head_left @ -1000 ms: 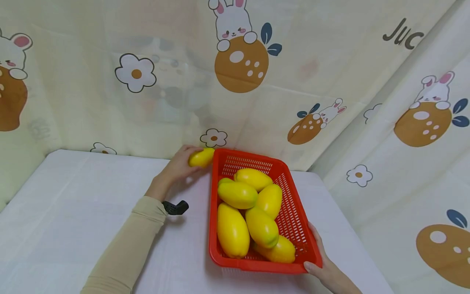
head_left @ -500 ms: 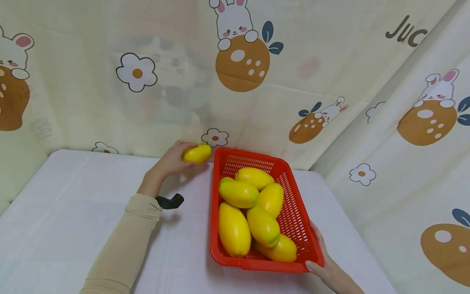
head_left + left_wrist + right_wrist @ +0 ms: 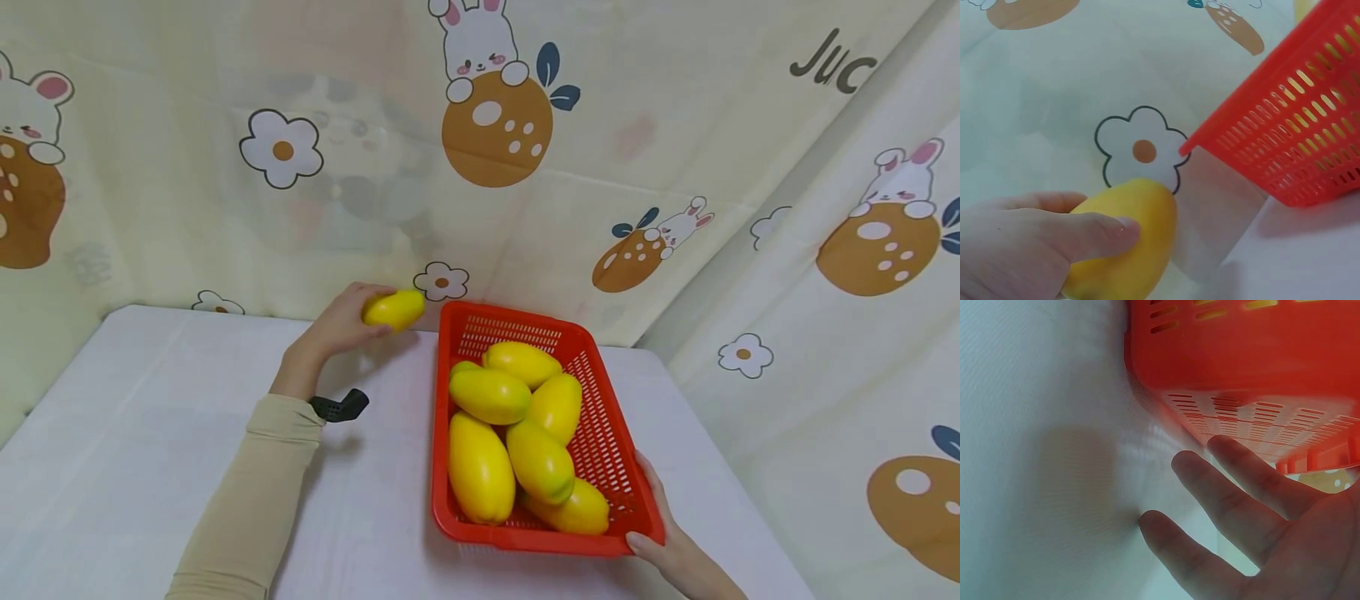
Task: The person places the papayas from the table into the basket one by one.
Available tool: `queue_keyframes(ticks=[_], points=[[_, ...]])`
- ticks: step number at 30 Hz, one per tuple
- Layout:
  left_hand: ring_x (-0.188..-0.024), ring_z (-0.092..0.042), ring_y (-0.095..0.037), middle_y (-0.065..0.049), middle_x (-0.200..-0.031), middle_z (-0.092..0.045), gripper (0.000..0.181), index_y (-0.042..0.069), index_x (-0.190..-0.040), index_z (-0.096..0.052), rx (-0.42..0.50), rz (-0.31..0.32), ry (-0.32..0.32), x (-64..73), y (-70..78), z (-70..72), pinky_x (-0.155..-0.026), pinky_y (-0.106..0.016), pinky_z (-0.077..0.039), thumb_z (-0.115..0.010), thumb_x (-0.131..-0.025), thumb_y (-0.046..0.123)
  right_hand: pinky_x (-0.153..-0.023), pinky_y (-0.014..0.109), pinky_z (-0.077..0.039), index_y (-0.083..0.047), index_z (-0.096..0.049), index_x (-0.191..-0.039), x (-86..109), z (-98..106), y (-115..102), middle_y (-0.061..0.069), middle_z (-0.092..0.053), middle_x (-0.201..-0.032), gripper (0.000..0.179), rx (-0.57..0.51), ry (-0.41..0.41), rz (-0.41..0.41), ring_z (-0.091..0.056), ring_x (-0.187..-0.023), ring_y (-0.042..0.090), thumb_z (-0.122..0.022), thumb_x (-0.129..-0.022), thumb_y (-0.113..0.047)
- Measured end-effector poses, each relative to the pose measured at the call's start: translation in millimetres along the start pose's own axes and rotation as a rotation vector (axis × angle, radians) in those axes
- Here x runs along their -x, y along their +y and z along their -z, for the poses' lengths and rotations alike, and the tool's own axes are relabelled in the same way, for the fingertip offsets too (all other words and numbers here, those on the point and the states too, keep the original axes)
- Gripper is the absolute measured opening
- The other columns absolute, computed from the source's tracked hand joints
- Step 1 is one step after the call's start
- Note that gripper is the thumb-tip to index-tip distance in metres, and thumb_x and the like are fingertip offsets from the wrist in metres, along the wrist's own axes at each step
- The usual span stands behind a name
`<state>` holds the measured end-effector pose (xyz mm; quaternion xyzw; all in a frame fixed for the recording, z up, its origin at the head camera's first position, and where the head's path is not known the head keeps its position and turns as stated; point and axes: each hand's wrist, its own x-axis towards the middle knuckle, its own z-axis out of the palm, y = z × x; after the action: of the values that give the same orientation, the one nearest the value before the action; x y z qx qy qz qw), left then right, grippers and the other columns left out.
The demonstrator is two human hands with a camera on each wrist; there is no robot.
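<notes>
In the head view my left hand (image 3: 337,323) grips a yellow mango (image 3: 394,310) near the back of the table, left of the red basket (image 3: 525,541). Its thumb lies across the mango's near side in the left wrist view, and the basket's slotted wall stands apart to the right. Inside the basket are several yellow mangoes (image 3: 482,471), some tinged green at the tips. My right hand (image 3: 678,558) holds the basket's front right corner, thumb on the rim. Three of its fingers (image 3: 1229,506) extend, spread, beside and below the basket wall in the right wrist view.
A white cloth covers the table (image 3: 150,433). Directly behind it hangs a cream curtain (image 3: 360,208) with rabbit and flower prints, which continues along the right side. A black device (image 3: 341,407) is worn at the left wrist.
My left hand has moved left and slightly up in the head view with the mango, away from the basket's back left corner. The right hand keeps its place on the basket.
</notes>
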<state>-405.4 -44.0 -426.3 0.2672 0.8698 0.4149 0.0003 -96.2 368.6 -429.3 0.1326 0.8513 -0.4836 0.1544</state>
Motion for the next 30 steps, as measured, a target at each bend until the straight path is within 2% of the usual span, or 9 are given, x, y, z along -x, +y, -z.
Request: queue_keyframes(ticks=[4,11,21,30], points=[[-0.123,-0.042,-0.033,-0.015,-0.140,-0.042,0.059,0.012,-0.140,-0.045,-0.009,0.027,-0.004,0.6,0.2,4.3,-0.108,-0.051,-0.034,-0.068,-0.086,0.019,-0.091,0.041,-0.053,-0.043,0.020,-0.144,0.4,-0.3,0.8,0.007,0.003,-0.157,0.097,0.005,-0.001,0.013,-0.032,-0.130,0.032,-0.058,-0.087,-0.035],[-0.120,-0.043,-0.034,-0.017,-0.137,-0.043,0.059,0.010,-0.139,-0.045,-0.026,0.021,0.009,3.8,3.2,13.2,-0.107,-0.051,-0.034,-0.069,-0.086,0.019,-0.090,0.041,-0.053,-0.045,0.021,-0.144,-1.0,0.1,2.1,0.007,0.002,-0.157,0.097,0.015,-0.001,-0.001,-0.033,-0.129,0.031,-0.058,-0.087,-0.038],[-0.120,-0.043,-0.034,-0.017,-0.137,-0.043,0.059,0.011,-0.140,-0.045,0.000,0.027,0.019,8.1,5.8,19.0,-0.106,-0.051,-0.034,-0.068,-0.086,0.019,-0.090,0.040,-0.054,-0.044,0.020,-0.144,-3.5,1.1,3.0,0.007,0.002,-0.157,0.098,0.020,0.002,-0.010,-0.035,-0.128,0.030,-0.059,-0.087,-0.039],[-0.118,-0.043,-0.034,-0.017,-0.137,-0.041,0.059,0.011,-0.140,-0.044,0.019,0.017,0.038,15.9,11.5,27.6,-0.104,-0.052,-0.036,-0.068,-0.086,0.018,-0.092,0.041,-0.052,-0.043,0.019,-0.144,-1.6,2.1,1.0,0.008,0.004,-0.157,0.096,0.000,-0.018,0.022,-0.032,-0.129,0.032,-0.058,-0.088,-0.035]])
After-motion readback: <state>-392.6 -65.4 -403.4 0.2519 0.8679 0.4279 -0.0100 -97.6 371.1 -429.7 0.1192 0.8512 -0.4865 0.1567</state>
